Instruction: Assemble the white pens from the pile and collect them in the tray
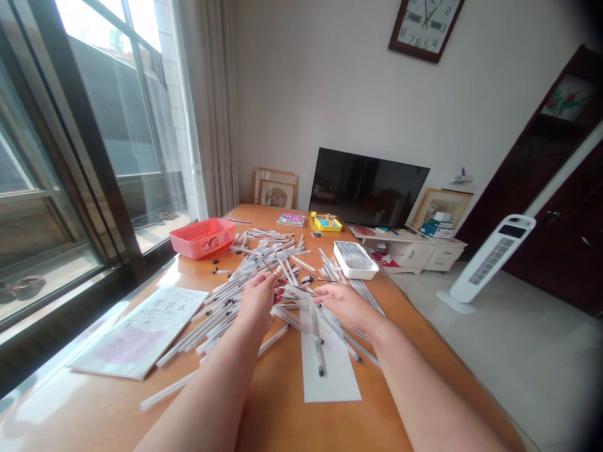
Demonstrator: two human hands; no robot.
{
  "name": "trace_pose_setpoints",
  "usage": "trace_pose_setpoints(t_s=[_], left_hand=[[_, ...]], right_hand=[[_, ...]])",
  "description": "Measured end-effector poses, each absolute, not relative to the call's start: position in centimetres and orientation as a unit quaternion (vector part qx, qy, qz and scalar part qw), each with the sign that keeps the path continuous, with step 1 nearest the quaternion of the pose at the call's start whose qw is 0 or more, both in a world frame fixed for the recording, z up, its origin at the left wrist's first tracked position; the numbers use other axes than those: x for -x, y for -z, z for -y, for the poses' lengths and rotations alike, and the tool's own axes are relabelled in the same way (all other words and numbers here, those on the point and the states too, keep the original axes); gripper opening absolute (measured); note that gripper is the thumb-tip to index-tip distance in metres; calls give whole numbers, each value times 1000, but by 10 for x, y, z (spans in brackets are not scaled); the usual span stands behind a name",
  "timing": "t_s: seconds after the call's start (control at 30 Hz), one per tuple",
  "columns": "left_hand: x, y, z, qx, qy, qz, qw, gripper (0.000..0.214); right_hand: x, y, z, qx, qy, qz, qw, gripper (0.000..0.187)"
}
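A wide heap of several white pens (264, 267) with black tips lies spread over the orange wooden table (277, 414). My left hand (259, 298) hovers over the heap's near edge with its fingers curled together around a pen. My right hand (342, 302) is beside it, palm down, its fingers bent and resting on pens. A white paper strip (330, 367) lies below my hands with one pen (318, 351) across it. Small black caps (215, 260) are scattered at the heap's left side.
A pink tray (202, 237) sits at the far left, a white tray (355, 259) holding pens at the far right. An open exercise book (141, 329) lies near the window. A yellow box (326, 222) and a booklet (291, 219) stand at the far edge. A white tower fan (487, 260) stands on the floor to the right.
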State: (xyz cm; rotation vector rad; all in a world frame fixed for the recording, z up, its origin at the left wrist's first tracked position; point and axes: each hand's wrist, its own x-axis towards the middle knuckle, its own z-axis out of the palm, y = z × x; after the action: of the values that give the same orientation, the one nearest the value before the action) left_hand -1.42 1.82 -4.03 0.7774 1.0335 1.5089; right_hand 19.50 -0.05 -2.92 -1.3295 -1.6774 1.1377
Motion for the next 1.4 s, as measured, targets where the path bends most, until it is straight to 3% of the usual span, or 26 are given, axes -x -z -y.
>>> trace_pose_setpoints(t_s=[0.17, 0.33, 0.57, 0.73, 1.03, 1.1, 1.23, 1.4], left_hand=[[13, 41, -17, -340, -624, -436, 552, 30], [9, 39, -14, -340, -603, -449, 565, 31], [-3, 38, -6, -342, -570, -411, 624, 25], [-6, 40, -4, -343, -550, -377, 662, 28], [-4, 29, 1, -388, -526, -383, 653, 37], [5, 25, -2, -401, -561, -408, 598, 39], [25, 27, -16, -448, -611, -524, 389, 33], [32, 42, -23, -660, -438, -603, 92, 28]], right_hand=[[-197, 44, 1, 521, -405, 651, 374, 30], [-203, 52, 2, 553, -382, 661, 334, 26], [-194, 50, 12, 497, -288, 708, 412, 25], [-181, 52, 15, 490, -304, 710, 404, 32], [-182, 39, 17, 487, -388, 616, 484, 31], [-187, 37, 15, 488, -392, 581, 521, 30], [-196, 35, 10, 476, -424, 494, 591, 28], [-202, 31, 7, 471, -433, 440, 630, 25]])
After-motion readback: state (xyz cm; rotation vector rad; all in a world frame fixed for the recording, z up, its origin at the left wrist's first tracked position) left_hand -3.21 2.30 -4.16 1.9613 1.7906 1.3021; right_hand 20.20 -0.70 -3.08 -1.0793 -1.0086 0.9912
